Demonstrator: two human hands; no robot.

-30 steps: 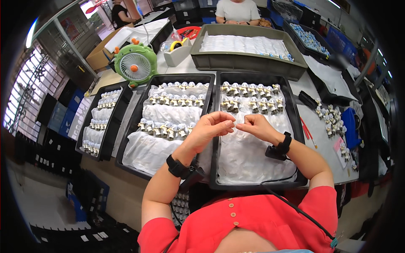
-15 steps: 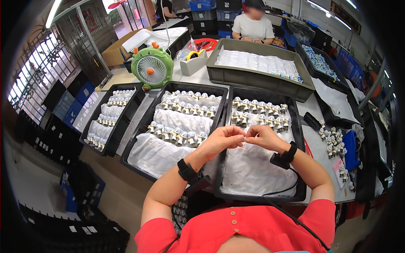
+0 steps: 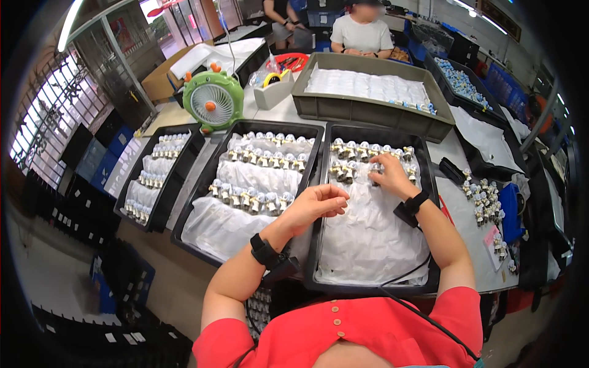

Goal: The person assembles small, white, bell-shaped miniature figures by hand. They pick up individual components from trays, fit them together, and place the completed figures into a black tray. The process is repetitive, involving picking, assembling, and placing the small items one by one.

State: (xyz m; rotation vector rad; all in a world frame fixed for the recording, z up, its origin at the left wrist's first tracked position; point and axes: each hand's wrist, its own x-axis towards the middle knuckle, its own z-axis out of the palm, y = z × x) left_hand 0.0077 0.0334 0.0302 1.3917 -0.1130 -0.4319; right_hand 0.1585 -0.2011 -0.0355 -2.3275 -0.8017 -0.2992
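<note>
My right hand (image 3: 391, 176) is in the right-hand black tray (image 3: 314, 245), with its fingers closed round a small figurine (image 3: 373, 174) at the end of the second row. Fingers hide part of that figurine. Beside it stand several like it, with pale blue-white heads, yellow at the neck and dark bases; another row of figurines (image 3: 363, 149) lies farther back. My left hand (image 3: 314, 207) hovers over the left rim of this tray, fingers loosely bent and apart, with nothing visible in them. White sheeting (image 3: 371, 239) lines the tray's front part.
Left of this tray are a middle black tray (image 3: 178, 232) and a narrower one (image 3: 161, 222), both with figurine rows. A green fan (image 3: 210, 105), a tape dispenser (image 3: 274, 93) and a large olive tray (image 3: 368, 110) stand behind. Loose figurines (image 3: 488, 199) lie at right. A person (image 3: 362, 34) sits opposite.
My hands were together at the fingertips over the right tray. They have parted: the right went up to the second row of figurines, the left slightly down and left.
</note>
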